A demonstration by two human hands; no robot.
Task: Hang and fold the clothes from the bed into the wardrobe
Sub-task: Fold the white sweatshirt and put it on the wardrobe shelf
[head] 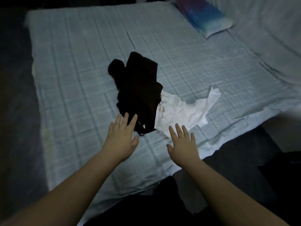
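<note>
Dim room, low light. Bed [78, 66] covered in a pale blue checked sheet [195, 62], rumpled at the near right edge. Multicoloured pillow [206, 17] at far right; dark floor [14, 98] to the left.

two garments lie near the middle of the bed [73, 70], a dark garment [138, 88] to the left and a light garment [184, 111] to its right, the dark one overlapping the light one's left edge. a pillow [205, 18] lies at the far right of the bed, well apart from them. on the near side, the left hand [121, 137] reaches out just before the dark garment's near end and the right hand [183, 144] just before the light garment's near edge.
</note>
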